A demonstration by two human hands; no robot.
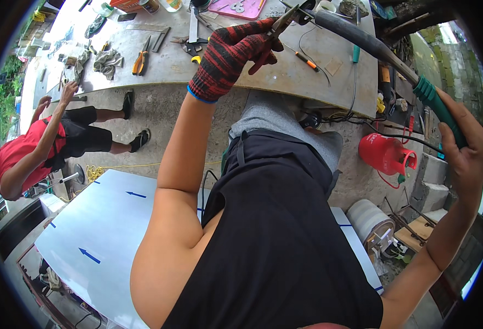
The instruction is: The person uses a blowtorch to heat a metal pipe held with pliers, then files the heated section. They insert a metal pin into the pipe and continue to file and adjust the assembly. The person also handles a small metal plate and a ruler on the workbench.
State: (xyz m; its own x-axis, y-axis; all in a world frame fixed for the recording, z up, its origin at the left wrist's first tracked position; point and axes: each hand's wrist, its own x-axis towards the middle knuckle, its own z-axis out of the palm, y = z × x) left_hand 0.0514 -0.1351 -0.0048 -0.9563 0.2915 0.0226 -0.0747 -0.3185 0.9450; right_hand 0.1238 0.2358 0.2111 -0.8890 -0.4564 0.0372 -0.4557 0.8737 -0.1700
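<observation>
My left hand, in a red and black striped knit glove, is closed around a pair of pliers above the workbench. The pliers' jaws reach to a small dark piece at the top edge, whose shape I cannot make out. My bare right hand grips the green handle of what looks like a large soldering iron. It has a thin metal neck and a thick dark barrel, which slants up and left toward the pliers' jaws. A black cable runs from its handle end.
The workbench carries orange-handled pliers, snips, an orange screwdriver and a pink tray. At right stands a red gas cylinder. Behind me lies a pale sheet. A person in red works at left.
</observation>
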